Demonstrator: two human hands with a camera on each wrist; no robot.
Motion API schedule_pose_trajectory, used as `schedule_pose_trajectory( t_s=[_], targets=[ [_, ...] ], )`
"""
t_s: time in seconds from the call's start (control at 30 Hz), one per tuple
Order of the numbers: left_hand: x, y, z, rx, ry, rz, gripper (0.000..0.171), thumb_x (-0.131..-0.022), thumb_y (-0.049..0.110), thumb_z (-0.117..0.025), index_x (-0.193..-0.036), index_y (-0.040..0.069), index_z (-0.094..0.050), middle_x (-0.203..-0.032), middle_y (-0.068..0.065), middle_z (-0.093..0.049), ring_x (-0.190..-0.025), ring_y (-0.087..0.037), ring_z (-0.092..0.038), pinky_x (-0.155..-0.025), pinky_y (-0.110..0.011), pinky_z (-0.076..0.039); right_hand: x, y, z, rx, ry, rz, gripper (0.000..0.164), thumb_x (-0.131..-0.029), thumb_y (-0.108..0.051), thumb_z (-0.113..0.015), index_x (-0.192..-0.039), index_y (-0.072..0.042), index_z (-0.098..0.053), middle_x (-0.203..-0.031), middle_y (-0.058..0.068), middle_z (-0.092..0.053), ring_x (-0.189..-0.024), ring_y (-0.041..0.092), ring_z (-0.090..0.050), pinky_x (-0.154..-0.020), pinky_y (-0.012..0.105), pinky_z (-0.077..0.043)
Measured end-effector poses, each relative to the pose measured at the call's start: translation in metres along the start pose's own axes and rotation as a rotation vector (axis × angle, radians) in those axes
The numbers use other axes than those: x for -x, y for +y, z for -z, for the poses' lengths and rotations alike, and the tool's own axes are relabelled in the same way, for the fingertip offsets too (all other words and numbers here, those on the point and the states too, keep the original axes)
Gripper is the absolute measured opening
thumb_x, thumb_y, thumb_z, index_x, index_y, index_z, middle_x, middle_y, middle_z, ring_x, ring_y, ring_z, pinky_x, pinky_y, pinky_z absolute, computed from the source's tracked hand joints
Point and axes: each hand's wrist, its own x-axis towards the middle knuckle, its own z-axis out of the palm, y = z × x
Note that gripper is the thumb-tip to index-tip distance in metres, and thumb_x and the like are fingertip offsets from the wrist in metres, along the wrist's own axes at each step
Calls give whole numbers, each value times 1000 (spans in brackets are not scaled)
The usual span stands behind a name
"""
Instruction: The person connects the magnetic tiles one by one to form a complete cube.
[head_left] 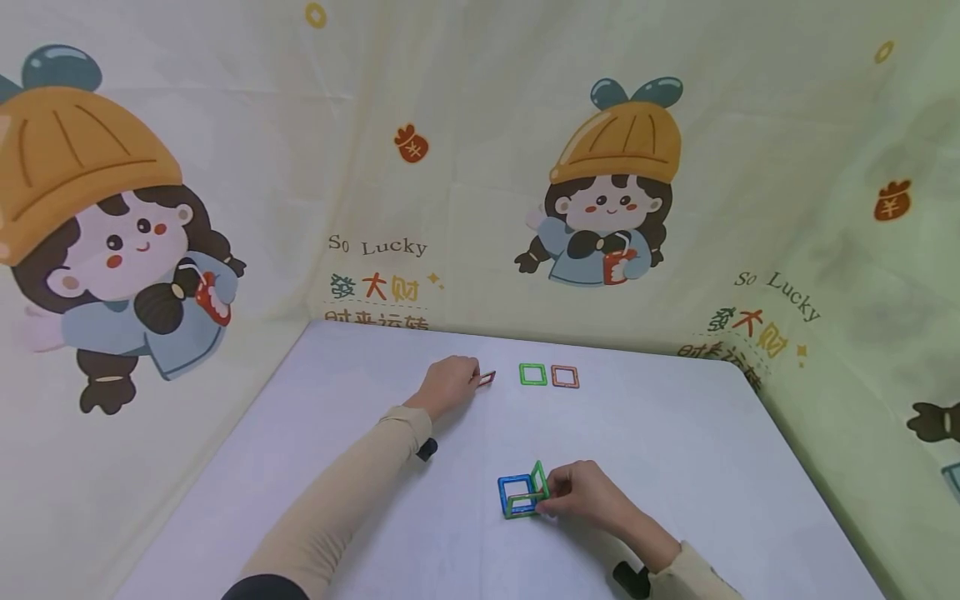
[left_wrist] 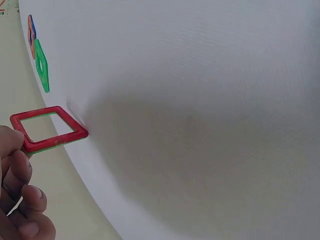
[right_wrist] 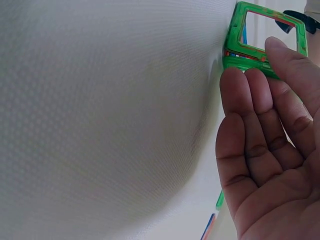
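Note:
In the head view my left hand (head_left: 450, 385) is at the far part of the table, pinching a square magnetic tile with a red face (left_wrist: 55, 142) and a green edge. The tile is tilted, one corner near or on the tabletop in the left wrist view. Closer in, my right hand (head_left: 588, 497) pinches an upright green square tile (right_wrist: 235, 30) between thumb and fingers. That tile stands at the right side of a blue square tile (head_left: 514, 479). Another green tile (head_left: 521, 498) stands along the near side; the fingers hide part of this corner.
Right of my left hand lie a green square tile (head_left: 532, 384) and an orange square tile (head_left: 565, 387), side by side. A white table (head_left: 675, 442) carries everything. Behind it hangs a printed cloth (head_left: 480, 208) with cartoon figures.

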Motion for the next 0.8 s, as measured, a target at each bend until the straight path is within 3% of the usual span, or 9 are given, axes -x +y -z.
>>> schedule_pose_trajectory(
  t_s=[0.3, 0.6, 0.8],
  targets=[
    [0, 1, 3, -27, 20, -37, 12, -100, 19, -63, -93, 14, -72, -79, 3, -69, -71, -12, -58, -66, -30, -53, 0, -1, 0, -15, -7, -7, 19, -81, -21, -87, -76, -15, -70, -71, -10, -65, -65, 2, -50, -57, 20, -40],
    [3, 12, 7, -50, -11, -57, 11, -100, 21, -65, -96, 14, -72, -81, 4, -69, -72, -12, -58, -68, -27, -54, -1, 0, 1, -30, -12, -21, 17, -81, -22, -87, -77, -16, -72, -73, -10, -66, -66, 3, -52, -58, 20, -41],
    [7, 17, 2, -65, -17, -106, 11, -101, 23, -65, -96, 15, -71, -81, 4, -68, -72, -12, -57, -67, -25, -52, -3, 3, 0, -5, -14, -15, 19, -82, -23, -87, -76, -17, -71, -72, -10, -65, -66, 3, -51, -57, 20, -40]
  ],
)
